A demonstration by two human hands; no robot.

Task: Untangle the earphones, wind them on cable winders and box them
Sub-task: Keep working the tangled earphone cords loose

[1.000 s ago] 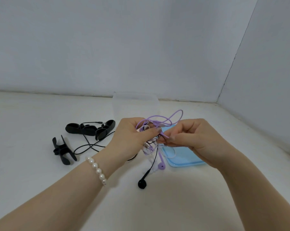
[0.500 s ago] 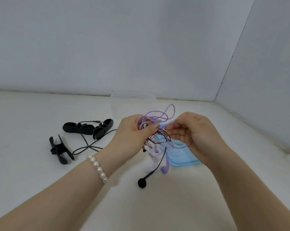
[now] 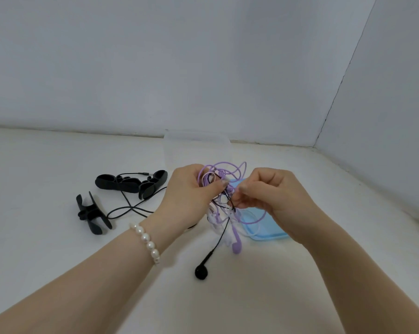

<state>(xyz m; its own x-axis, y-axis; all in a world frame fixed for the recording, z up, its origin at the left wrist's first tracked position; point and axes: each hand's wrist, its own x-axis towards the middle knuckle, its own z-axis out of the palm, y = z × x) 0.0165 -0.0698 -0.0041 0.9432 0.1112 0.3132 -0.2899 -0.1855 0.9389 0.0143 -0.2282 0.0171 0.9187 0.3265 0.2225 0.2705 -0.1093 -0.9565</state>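
Observation:
A tangle of purple, black and white earphone cables (image 3: 224,189) hangs between my hands above the table. My left hand (image 3: 189,191) grips the upper part of the tangle. My right hand (image 3: 268,191) pinches a strand on the tangle's right side. A black earbud (image 3: 201,271) dangles down onto the table, and a purple earbud (image 3: 236,245) hangs beside it. Two black cable winders lie at the left, one (image 3: 131,183) farther back and one (image 3: 91,213) nearer. A black cable (image 3: 131,209) trails from the tangle past them. A clear box (image 3: 196,147) stands behind my hands.
A light blue lid (image 3: 263,226) lies flat on the white table under my right hand. Grey walls meet in a corner at the back right. A pearl bracelet (image 3: 147,241) is on my left wrist.
My hands lifted the tangle slightly and drew closer together. My right hand went from pulling a purple strand sideways to pinching a strand at the tangle's middle.

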